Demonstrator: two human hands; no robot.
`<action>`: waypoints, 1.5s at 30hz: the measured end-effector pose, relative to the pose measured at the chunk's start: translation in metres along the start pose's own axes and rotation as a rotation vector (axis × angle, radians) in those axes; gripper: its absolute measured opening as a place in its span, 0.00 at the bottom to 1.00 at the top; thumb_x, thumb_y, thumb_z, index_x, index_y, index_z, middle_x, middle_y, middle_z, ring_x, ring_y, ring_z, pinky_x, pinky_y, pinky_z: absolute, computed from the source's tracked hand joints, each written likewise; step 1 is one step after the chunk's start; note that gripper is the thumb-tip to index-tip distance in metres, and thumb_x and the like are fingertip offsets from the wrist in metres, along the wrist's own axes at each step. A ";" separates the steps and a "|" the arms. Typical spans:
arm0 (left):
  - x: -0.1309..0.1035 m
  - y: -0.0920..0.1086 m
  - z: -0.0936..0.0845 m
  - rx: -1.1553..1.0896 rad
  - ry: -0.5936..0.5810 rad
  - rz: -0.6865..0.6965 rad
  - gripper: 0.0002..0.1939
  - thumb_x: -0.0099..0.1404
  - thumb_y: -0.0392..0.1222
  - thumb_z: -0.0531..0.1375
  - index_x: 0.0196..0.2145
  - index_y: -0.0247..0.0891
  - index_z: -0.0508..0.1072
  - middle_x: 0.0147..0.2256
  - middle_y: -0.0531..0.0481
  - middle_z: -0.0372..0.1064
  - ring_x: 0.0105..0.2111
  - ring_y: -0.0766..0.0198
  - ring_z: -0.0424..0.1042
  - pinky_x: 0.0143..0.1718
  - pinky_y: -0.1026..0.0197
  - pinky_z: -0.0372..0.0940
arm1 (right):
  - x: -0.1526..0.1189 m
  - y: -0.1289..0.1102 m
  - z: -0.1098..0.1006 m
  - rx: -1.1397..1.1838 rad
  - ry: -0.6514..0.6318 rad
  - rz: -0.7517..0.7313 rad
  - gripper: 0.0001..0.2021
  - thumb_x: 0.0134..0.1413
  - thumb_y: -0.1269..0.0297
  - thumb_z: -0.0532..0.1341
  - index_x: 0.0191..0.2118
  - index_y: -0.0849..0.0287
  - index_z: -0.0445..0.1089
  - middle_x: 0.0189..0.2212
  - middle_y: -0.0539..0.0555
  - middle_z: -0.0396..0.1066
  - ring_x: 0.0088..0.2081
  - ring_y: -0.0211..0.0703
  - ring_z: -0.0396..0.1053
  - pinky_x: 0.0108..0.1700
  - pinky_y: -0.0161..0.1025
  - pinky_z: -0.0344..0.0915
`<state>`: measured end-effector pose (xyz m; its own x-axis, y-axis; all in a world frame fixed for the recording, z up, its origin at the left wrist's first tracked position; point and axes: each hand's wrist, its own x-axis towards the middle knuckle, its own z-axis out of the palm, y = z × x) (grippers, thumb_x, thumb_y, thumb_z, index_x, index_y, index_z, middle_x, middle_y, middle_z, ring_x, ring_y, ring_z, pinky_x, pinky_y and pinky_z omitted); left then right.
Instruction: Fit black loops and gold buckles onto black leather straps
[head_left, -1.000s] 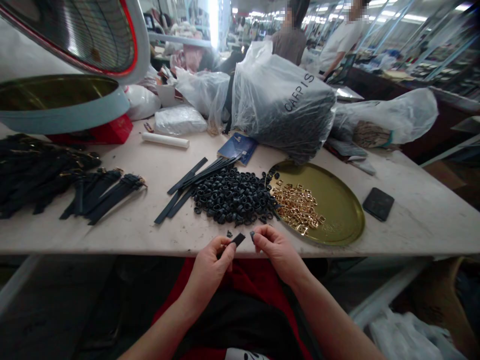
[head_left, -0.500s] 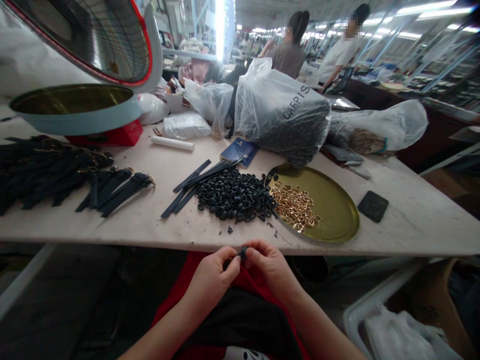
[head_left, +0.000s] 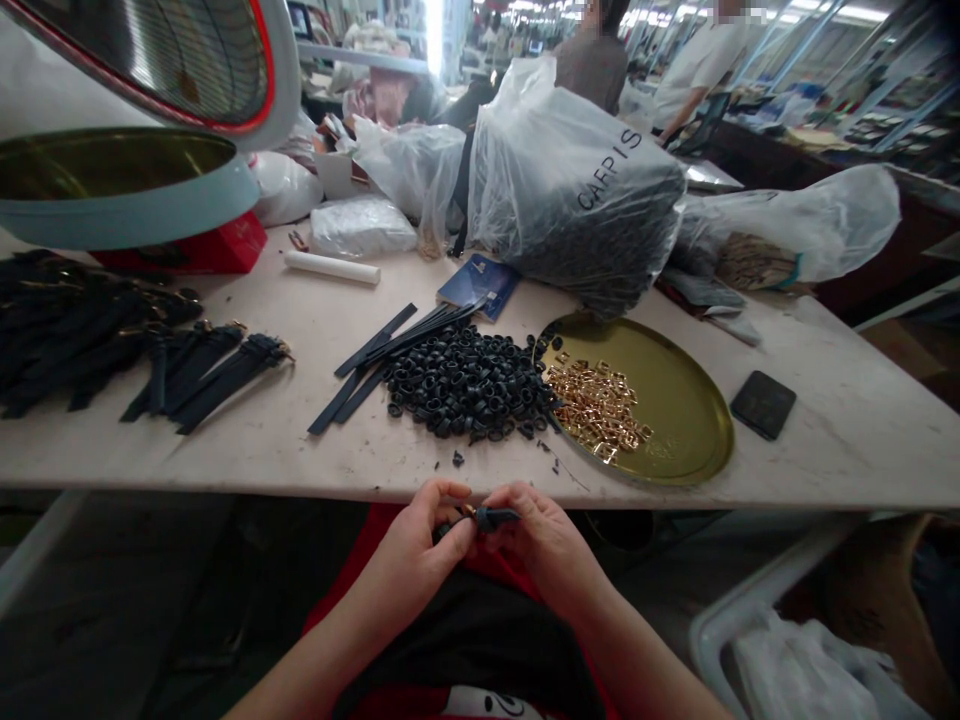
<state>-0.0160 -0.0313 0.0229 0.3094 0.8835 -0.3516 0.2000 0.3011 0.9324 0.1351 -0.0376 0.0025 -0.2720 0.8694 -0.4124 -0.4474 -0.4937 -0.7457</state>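
Just in front of the table edge, my left hand (head_left: 426, 540) pinches the gold buckle end of a dark strap (head_left: 495, 517). My right hand (head_left: 541, 540) is closed on the same strap, close to a dark loop around it. Both hands nearly meet over my lap. Beyond them on the table lies a heap of small black loops (head_left: 465, 385), with flat black strips (head_left: 364, 370) on its left. Gold buckles (head_left: 596, 405) are piled in the left part of a round gold tray (head_left: 682, 420).
Bundled dark straps with buckles (head_left: 217, 375) lie at the left. Behind stand a fan (head_left: 255, 60), a pale blue basin (head_left: 135, 210) on a red box, a white roll (head_left: 332, 268), a blue booklet (head_left: 480, 285) and a full plastic bag (head_left: 570, 190). A black phone-like slab (head_left: 763, 404) sits right.
More of the strap and a gold buckle now show between my hands, which have moved slightly apart. The camera view has tipped down a little, so the table things sit slightly higher.
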 end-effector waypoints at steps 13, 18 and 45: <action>0.017 -0.003 -0.015 0.441 0.003 -0.082 0.12 0.57 0.49 0.56 0.30 0.38 0.71 0.28 0.51 0.71 0.29 0.62 0.68 0.29 0.65 0.58 | 0.018 0.011 -0.017 -0.046 -0.093 0.209 0.15 0.39 0.58 0.66 0.28 0.60 0.60 0.22 0.45 0.59 0.23 0.31 0.55 0.26 0.29 0.53; 0.009 0.006 -0.016 0.148 -0.185 -0.086 0.17 0.58 0.40 0.54 0.46 0.38 0.69 0.35 0.49 0.72 0.30 0.64 0.69 0.34 0.64 0.63 | 0.021 0.011 -0.015 -0.293 0.108 0.010 0.13 0.46 0.55 0.61 0.28 0.58 0.58 0.20 0.44 0.55 0.21 0.32 0.53 0.25 0.31 0.54; -0.030 -0.014 0.002 0.202 -0.442 -0.345 0.14 0.60 0.48 0.48 0.28 0.35 0.65 0.21 0.54 0.66 0.17 0.69 0.64 0.18 0.68 0.56 | -0.036 0.024 -0.022 -1.049 -0.238 -0.267 0.10 0.59 0.62 0.48 0.42 0.59 0.61 0.34 0.53 0.68 0.34 0.39 0.65 0.36 0.35 0.60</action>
<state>-0.0262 -0.0625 0.0197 0.5440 0.5003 -0.6736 0.5176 0.4318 0.7387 0.1531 -0.0805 -0.0125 -0.4813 0.8644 -0.1454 0.3972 0.0672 -0.9153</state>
